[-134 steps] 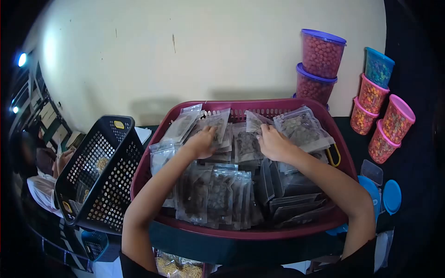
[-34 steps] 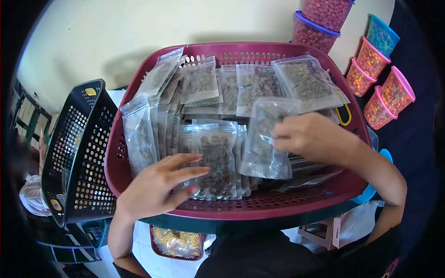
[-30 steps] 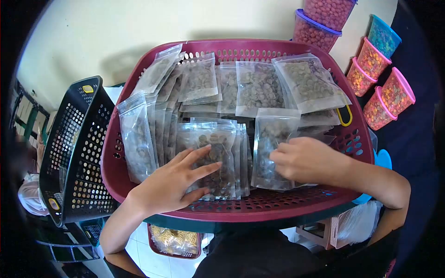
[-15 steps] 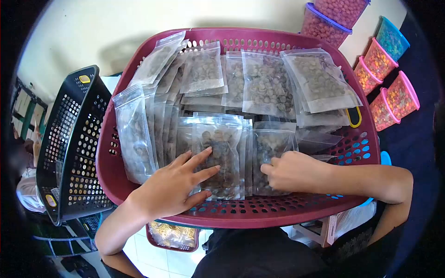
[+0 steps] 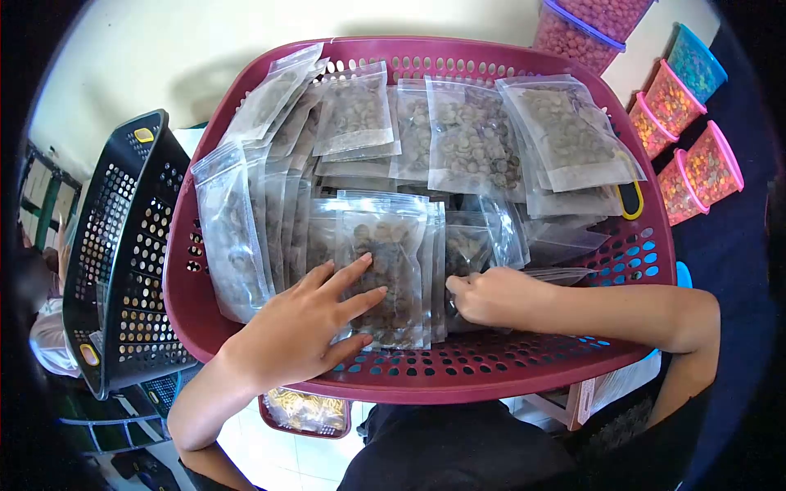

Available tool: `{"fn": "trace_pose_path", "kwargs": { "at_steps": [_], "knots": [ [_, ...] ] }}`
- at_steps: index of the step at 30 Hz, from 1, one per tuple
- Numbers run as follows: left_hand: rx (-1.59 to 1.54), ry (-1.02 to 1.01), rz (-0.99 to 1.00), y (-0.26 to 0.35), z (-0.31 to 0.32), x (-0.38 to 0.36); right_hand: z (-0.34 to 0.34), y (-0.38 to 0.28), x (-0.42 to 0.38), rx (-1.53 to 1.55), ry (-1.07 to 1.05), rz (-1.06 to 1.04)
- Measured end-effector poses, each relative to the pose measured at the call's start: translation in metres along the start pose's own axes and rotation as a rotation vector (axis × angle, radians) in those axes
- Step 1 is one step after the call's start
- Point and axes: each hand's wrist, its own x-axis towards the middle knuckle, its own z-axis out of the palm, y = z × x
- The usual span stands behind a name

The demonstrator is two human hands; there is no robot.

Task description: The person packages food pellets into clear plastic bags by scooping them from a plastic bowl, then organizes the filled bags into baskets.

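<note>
A maroon laundry-style basket [image 5: 491, 385] holds many clear zip pouches filled with small, dark, roundish pieces. My left hand [image 5: 307, 323] lies spread against the front pouch [image 5: 385, 270] of an upright row, fingertips on its face. Just right of that row, my right hand [image 5: 495, 296] is closed on a pouch [image 5: 468, 244], which looks bent and tilted. The fist hides the lower part of this pouch and the exact grip. More pouches [image 5: 471, 147] stand and lean along the back, with another group [image 5: 233, 237] at the left.
A black perforated basket [image 5: 151, 270] stands tilted at the left. Tubs of pink pieces [image 5: 577, 37] and colourful pieces [image 5: 712, 168] are at the upper right. Below the maroon basket, a small tray [image 5: 307, 412] of yellowish pieces sits near the floor. Part of another person [image 5: 53, 331] shows at far left.
My right hand has shifted slightly left, and the pouch at it has gone from nearly flat to bent and tilted. My left hand stays on the front pouch.
</note>
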Motion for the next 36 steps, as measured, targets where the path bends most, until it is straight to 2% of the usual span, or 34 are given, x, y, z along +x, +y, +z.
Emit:
{"fn": "trace_pose_path", "kwargs": {
  "at_steps": [2,3,6,8,10,11,14,18,20,22,24,25,28,32,34,36],
  "knots": [
    [0.008,-0.002,0.011,0.0,0.0,0.0,0.003,-0.007,0.001,0.026,0.02,0.111],
    [-0.001,0.008,0.02,-0.001,0.0,0.0,0.004,-0.009,0.003,0.065,-0.139,0.188],
    [-0.001,0.027,0.031,-0.002,0.002,-0.001,-0.012,-0.003,0.005,0.005,-0.125,0.171],
    [0.011,0.033,0.037,-0.003,0.002,-0.001,-0.009,0.0,0.008,0.001,-0.162,0.24],
    [0.012,0.047,0.043,-0.002,0.003,0.0,-0.001,0.002,0.004,-0.354,-0.107,0.356],
    [0.015,0.046,0.042,-0.002,0.002,0.0,0.002,0.003,0.003,-0.206,-0.256,0.4],
    [-0.016,0.029,-0.003,-0.001,0.0,0.002,0.005,0.012,0.003,-0.102,-0.297,0.353],
    [0.162,0.081,0.0,0.004,-0.006,0.012,0.0,0.021,0.009,-0.015,-0.334,0.397],
    [0.254,0.1,-0.006,0.008,-0.007,0.018,-0.01,0.031,0.01,0.206,-0.365,0.405],
    [0.263,0.064,0.005,0.009,-0.001,0.028,-0.025,0.041,0.011,0.222,-0.337,0.389],
    [0.257,0.016,-0.041,0.011,0.01,0.037,-0.048,0.051,0.009,0.463,-0.277,0.379],
    [0.246,-0.028,-0.089,0.013,0.011,0.04,-0.058,0.052,0.005,0.446,-0.163,0.349],
    [0.241,-0.12,-0.125,0.016,0.005,0.045,-0.078,0.054,-0.004,0.44,-0.02,0.352],
    [0.123,-0.077,-0.013,0.013,-0.001,0.049,-0.091,0.053,-0.016,0.423,-0.012,0.369],
    [-0.095,-0.008,0.015,0.016,-0.007,0.054,-0.091,0.054,-0.018,0.433,0.004,0.391],
    [-0.105,0.01,0.019,0.018,-0.004,0.059,-0.088,0.055,-0.016,0.461,0.001,0.307]
  ]
}}
